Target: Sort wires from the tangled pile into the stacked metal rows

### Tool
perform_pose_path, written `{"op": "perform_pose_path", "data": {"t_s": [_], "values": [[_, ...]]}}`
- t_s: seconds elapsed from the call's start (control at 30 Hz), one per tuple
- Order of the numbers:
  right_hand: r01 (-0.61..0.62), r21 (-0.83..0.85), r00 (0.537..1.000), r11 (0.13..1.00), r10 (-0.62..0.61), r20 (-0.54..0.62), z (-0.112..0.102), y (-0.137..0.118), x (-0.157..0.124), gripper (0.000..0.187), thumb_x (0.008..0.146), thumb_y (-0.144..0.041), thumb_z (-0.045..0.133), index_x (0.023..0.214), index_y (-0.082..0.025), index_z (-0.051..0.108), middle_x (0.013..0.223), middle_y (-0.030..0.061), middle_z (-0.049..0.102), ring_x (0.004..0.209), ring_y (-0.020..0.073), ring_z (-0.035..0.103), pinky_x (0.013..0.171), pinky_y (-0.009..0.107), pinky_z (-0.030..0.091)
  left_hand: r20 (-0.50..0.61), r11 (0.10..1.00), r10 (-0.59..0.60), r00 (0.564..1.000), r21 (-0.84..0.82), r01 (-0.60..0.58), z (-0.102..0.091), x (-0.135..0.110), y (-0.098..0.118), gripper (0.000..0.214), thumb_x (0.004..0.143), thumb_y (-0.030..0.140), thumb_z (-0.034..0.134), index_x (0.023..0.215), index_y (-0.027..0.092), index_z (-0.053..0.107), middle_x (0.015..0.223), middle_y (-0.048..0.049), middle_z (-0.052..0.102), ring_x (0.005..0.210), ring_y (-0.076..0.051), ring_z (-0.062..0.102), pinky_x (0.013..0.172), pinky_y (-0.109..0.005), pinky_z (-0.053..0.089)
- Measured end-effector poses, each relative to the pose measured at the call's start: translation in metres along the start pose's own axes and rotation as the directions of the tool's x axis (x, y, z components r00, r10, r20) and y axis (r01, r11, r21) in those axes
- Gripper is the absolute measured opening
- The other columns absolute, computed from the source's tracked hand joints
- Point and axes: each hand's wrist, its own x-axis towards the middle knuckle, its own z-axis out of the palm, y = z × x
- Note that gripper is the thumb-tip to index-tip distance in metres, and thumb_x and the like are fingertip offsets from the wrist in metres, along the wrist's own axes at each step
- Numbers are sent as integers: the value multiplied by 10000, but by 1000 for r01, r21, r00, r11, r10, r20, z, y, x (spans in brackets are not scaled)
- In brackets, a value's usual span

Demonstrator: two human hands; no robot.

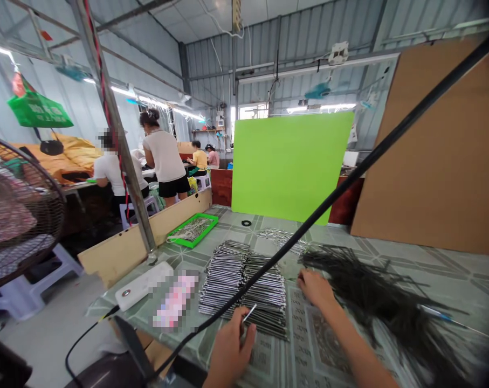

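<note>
My left hand [230, 345] is at the near table edge, its fingers pinching a short thin silver rod [249, 313]. A large flat stack of thin metal rods [242, 288] lies just beyond that hand. My right hand [316, 288] rests at the stack's right side, against a blurred heap of thin black wires [373, 302]. Whether those fingers grip any wires is hidden. A long black cable [321, 207] crosses the view close to the camera, passing in front of the stack.
The patterned table cover [442, 264] also bears a white power bank [143, 285], a pixelated pink item [175, 300] and a green tray of metal rods [192, 230]. A green board [287, 164], a cardboard sheet [434, 145], a standing fan [18, 210] and several co-workers surround the table.
</note>
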Motion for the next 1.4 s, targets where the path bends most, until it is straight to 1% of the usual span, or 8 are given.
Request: {"op": "perform_pose_path", "data": {"t_s": [0.13, 0.33, 0.47, 0.57, 0.7, 0.8, 1.0, 1.4], "values": [[-61, -55, 998, 997, 60, -31, 1, 2, -2, 262, 855, -237, 448, 1056, -155, 595, 1086, 135, 602, 1046, 267, 549, 783, 347, 432, 48, 1000, -18, 999, 3, 18, -1, -1, 2, 294, 889, 374, 339, 1050, 191, 504, 638, 5, 593, 602, -160, 586, 580, -253, 390], [-2, -41, 998, 999, -1, -61, 13, 9, 5, 209, 862, -218, 420, 913, -162, 615, 984, 115, 637, 975, 272, 585, 780, 371, 440, 83, 999, -39, 996, -4, 40, -5, -1, 5, 301, 890, 364, 338, 1070, 189, 503, 680, -10, 606, 636, -164, 583, 582, -260, 350], [178, 216, 963, 960, -126, -237, 8, 6, 14, 262, 898, -240, 331, 965, -156, 569, 946, 116, 650, 894, 235, 619, 803, 359, 452, 82, 999, -41, 996, -4, 42, -5, 0, 5, 299, 886, 350, 342, 1078, 188, 504, 719, -23, 616, 672, -173, 587, 601, -268, 348], [405, 397, 893, 824, -265, -363, -12, -13, 6, 282, 909, -316, 331, 986, -175, 563, 983, 106, 632, 919, 212, 600, 821, 335, 460, 85, 999, -46, 995, 3, 45, -6, 0, 7, 291, 883, 350, 349, 1055, 184, 516, 726, -33, 624, 683, -186, 594, 609, -277, 346], [577, 487, 808, 655, -544, -226, -45, -54, -25, 292, 915, -374, 372, 915, -213, 615, 929, 65, 630, 876, 182, 593, 789, 299, 463, 92, 999, -28, 995, -20, 30, -7, 1, 8, 285, 890, 361, 342, 1023, 184, 521, 718, -34, 626, 666, -184, 591, 599, -276, 340], [615, 497, 755, 612, -639, -147, -56, -76, -44, 267, 902, -358, 423, 891, -218, 650, 903, 58, 631, 863, 180, 588, 771, 291, 450, 85, 999, -4, 996, -45, 8, -7, 1, 8, 264, 894, 346, 339, 996, 185, 521, 720, -33, 625, 657, -175, 587, 587, -266, 339], [652, 447, 709, 612, -701, -75, -55, -87, -52, 254, 895, -358, 457, 894, -238, 680, 852, 48, 637, 848, 189, 576, 759, 304, 413, 93, 1000, 24, 995, -21, -22, -7, 2, 7, 281, 899, 353, 330, 992, 179, 529, 703, -39, 627, 625, -181, 587, 554, -272, 324], [666, 436, 689, 605, -723, -50, -56, -84, -48, 279, 900, -368, 442, 869, -230, 682, 809, 49, 629, 809, 187, 564, 739, 318, 388, 30, 997, 74, 997, 18, -74, 4, 1, -4, 240, 882, 340, 371, 985, 197, 534, 756, -47, 671, 661, -186, 626, 561, -274, 364]]}}
